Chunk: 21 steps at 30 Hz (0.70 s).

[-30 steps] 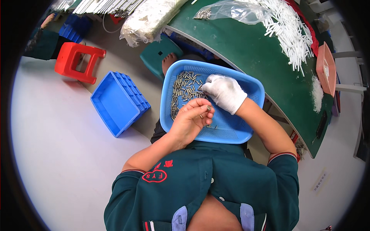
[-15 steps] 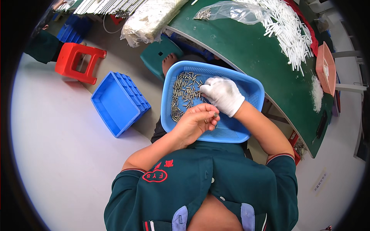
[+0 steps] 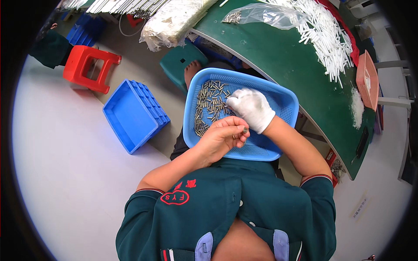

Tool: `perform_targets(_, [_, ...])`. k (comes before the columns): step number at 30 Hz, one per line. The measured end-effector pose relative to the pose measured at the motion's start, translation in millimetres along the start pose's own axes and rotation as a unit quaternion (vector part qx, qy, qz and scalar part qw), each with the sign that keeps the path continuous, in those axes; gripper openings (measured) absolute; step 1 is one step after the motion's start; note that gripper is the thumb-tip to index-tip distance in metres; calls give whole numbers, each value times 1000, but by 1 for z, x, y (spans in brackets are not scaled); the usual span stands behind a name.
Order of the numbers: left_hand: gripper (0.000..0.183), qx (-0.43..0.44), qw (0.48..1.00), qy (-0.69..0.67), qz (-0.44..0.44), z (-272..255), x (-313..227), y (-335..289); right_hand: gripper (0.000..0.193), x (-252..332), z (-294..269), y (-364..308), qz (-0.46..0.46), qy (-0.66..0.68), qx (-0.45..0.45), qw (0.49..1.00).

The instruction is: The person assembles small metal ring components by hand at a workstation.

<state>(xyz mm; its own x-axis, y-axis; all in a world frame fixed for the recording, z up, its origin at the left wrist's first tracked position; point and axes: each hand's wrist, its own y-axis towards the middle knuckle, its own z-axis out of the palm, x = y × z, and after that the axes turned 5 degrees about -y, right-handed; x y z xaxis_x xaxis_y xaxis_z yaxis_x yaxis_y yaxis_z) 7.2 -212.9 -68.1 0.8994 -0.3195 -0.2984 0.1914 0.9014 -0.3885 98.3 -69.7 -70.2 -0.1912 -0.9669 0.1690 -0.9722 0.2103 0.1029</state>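
A blue plastic basket (image 3: 285, 93) with perforated walls rests on my lap. Small metal cylinders (image 3: 212, 101), silvery and pin-like, lie loose over the left part of its floor. Bare and held above the near part of the basket, my left hand (image 3: 221, 137) pinches one small metal cylinder (image 3: 245, 130) between thumb and fingertips. My right hand (image 3: 252, 109) wears a white glove and is at the edge of the loose pieces, fingers curled together. Whatever is inside that curl is hidden by the glove.
A green table (image 3: 278, 56) at the right bears a heap of white sticks (image 3: 324, 43), a clear plastic bag (image 3: 270, 16) and a pink basket (image 3: 366, 80). On the floor at left are stacked blue bins (image 3: 133, 115) and a red stool (image 3: 89, 67). A teal stool (image 3: 176, 65) stands beyond my basket.
My left hand's fingertips have shifted slightly to the right with the small metal cylinder. The gloved hand has moved only slightly. The loose pieces look the same.
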Motion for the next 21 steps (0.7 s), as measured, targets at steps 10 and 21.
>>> perform_targets(10, [10,-24,998,-45,44,-2,-1,0,14,2,-13,-4,171,200,-20,964])
perform_targets(21, [8,-55,994,-22,92,0,3,2,17,8,-49,-39,275,491,123,817])
